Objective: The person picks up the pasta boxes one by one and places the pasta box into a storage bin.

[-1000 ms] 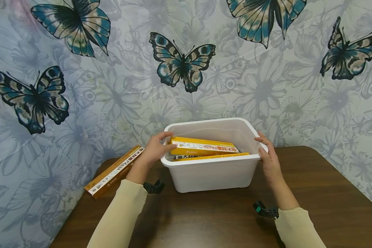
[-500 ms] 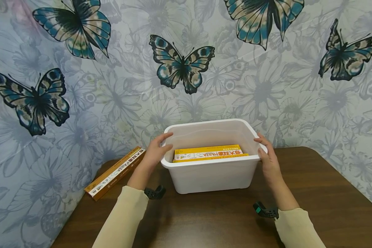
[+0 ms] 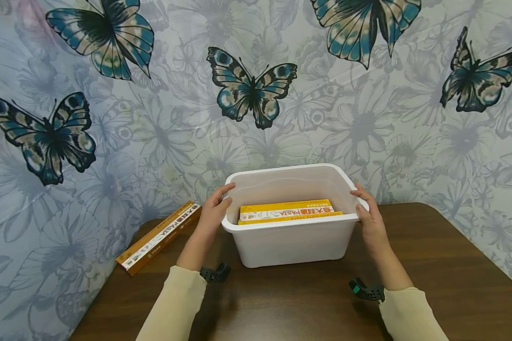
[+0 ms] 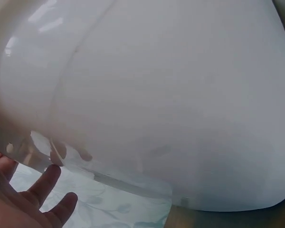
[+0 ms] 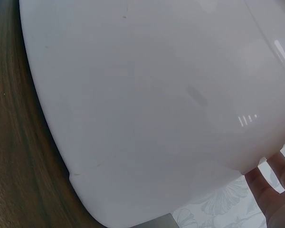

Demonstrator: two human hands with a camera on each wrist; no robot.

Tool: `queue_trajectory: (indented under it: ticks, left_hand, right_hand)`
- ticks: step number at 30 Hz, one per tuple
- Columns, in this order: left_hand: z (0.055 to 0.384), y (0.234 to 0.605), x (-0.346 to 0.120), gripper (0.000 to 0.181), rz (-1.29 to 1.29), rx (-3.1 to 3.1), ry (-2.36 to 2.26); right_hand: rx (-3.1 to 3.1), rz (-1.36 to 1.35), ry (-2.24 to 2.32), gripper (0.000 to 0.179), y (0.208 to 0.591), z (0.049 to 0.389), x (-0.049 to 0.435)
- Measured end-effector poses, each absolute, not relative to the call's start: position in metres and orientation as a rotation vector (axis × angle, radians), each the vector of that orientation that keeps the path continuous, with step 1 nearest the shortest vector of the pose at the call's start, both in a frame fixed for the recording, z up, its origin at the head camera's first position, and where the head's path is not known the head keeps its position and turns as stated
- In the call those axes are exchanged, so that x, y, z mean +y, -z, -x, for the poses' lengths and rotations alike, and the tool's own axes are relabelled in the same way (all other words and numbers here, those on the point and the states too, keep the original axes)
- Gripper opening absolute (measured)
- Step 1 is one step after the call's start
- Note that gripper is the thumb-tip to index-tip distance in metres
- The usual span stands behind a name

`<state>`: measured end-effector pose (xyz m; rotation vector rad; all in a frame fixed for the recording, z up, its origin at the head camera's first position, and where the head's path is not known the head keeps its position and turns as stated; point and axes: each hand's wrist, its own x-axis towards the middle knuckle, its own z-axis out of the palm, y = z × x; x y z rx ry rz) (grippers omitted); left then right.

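Note:
A white plastic bin (image 3: pixel 296 241) stands on the brown table, open side up. Inside lie yellow pasta boxes (image 3: pixel 286 211), one behind another along the front wall; their lower parts are hidden. My left hand (image 3: pixel 213 210) holds the bin's left rim, with some of its fingers showing under the rim in the left wrist view. At the opposite end my right hand (image 3: pixel 371 220) grips the right rim, its thumb near the front corner. The right wrist view shows its fingertips (image 5: pixel 261 187) against the outer wall.
Left of the bin, an orange-brown pasta box (image 3: pixel 159 237) lies slanted on the table (image 3: pixel 281 303), by its left edge. A butterfly-patterned wall covering (image 3: pixel 256 142) rises close behind the bin.
The tilted yellow pasta box has dropped level inside the bin. My left hand has drawn back slightly from over the box to the rim; my right hand stays in place.

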<state>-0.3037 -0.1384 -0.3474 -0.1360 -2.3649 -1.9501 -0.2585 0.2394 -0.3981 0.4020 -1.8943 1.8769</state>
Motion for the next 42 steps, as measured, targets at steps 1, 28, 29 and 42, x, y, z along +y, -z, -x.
queue_trajectory:
  ticks: [1,28,29,42]
  left_hand:
    - [0.303,0.348,-0.139,0.044,0.136,-2.360,1.954]
    - [0.268,0.388,-0.168,0.041,0.336,-2.132,1.977]
    - [0.266,0.388,-0.169,0.041,0.321,-2.136,1.973]
    - [0.250,0.380,-0.201,0.037,0.040,-2.112,1.860]
  right_hand:
    - [-1.893,-0.404,-1.878,0.039,0.398,0.259,0.240]
    - [-1.890,-0.376,-1.897,0.038,0.397,0.258,0.238]
    - [-1.888,-0.377,-1.895,0.038,0.397,0.258,0.238]
    - [-1.910,-0.353,-1.881,0.039,0.396,0.257,0.238]
